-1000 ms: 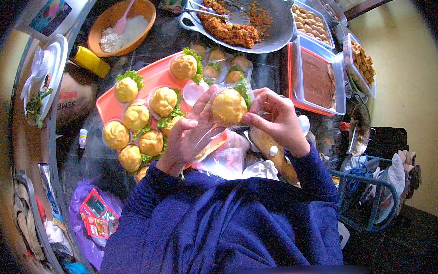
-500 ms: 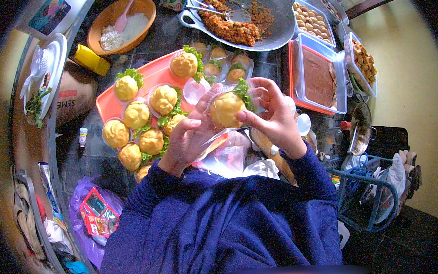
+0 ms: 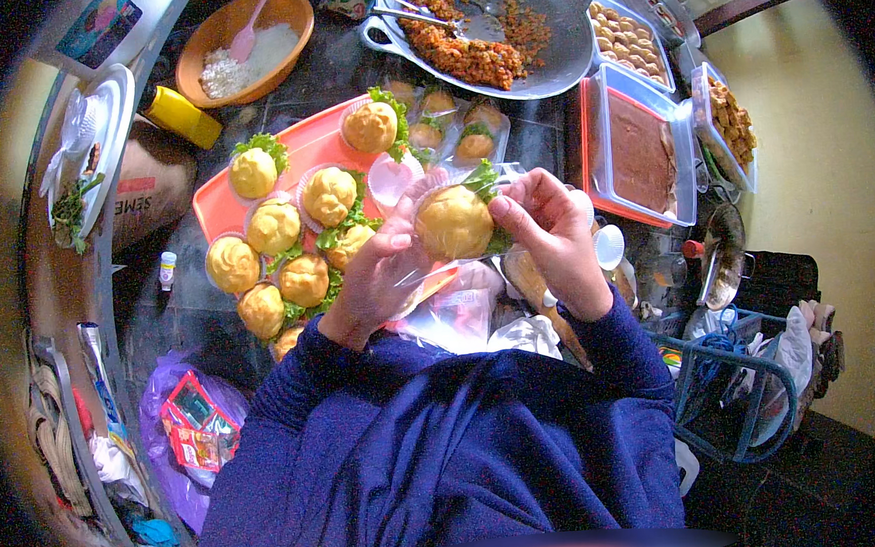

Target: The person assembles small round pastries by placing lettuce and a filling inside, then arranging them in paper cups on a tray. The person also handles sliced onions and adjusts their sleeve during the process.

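Observation:
Between my hands is a round golden cream puff (image 3: 453, 221) with green lettuce (image 3: 481, 179) sticking out at its upper right, inside a clear plastic bag. My left hand (image 3: 375, 272) supports the puff from its left side, thumb in front. My right hand (image 3: 552, 234) pinches the bag's right edge beside the lettuce, between thumb and fingers. Behind and left lies an orange tray (image 3: 215, 209) with several more puffs in paper cups, some with lettuce. An empty pale paper cup (image 3: 392, 179) sits near my left fingers. Clear plastic bags (image 3: 447, 318) lie below my hands.
Bagged puffs (image 3: 475, 143) rest beyond the tray. A large wok (image 3: 569, 40) of orange-brown filling stands at the back, an orange bowl (image 3: 296, 57) of white contents back left. Food containers (image 3: 684, 173) line the right, above a blue basket (image 3: 739, 446). A small bottle (image 3: 167, 271) stands left.
My right thumb has moved off the front of the puff up to the bag's edge by the lettuce, and the right fingers have drawn together. My left hand has barely moved.

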